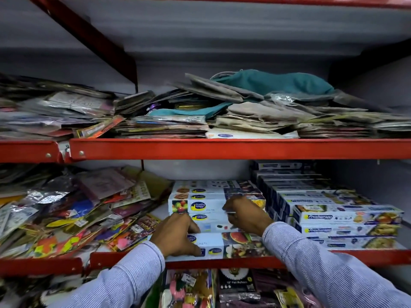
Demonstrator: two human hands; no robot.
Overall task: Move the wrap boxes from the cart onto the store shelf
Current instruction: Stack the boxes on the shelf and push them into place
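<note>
A stack of white wrap boxes (200,204) with blue-and-yellow logos and food pictures lies in the middle of the red-edged store shelf (367,256). My left hand (176,235) grips the left end of the front wrap box (231,240), which lies along the shelf's front edge. My right hand (245,215) rests with curled fingers on the box stack just behind it, holding the edge of a box. Both arms wear striped light-blue sleeves. The cart is out of view.
A second stack of blue-and-white wrap boxes (333,216) fills the shelf's right side. Loose colourful packets (73,210) pile up on the left. The upper shelf (222,148) holds flat packets and cloth bags. Balloon packs (235,283) hang below.
</note>
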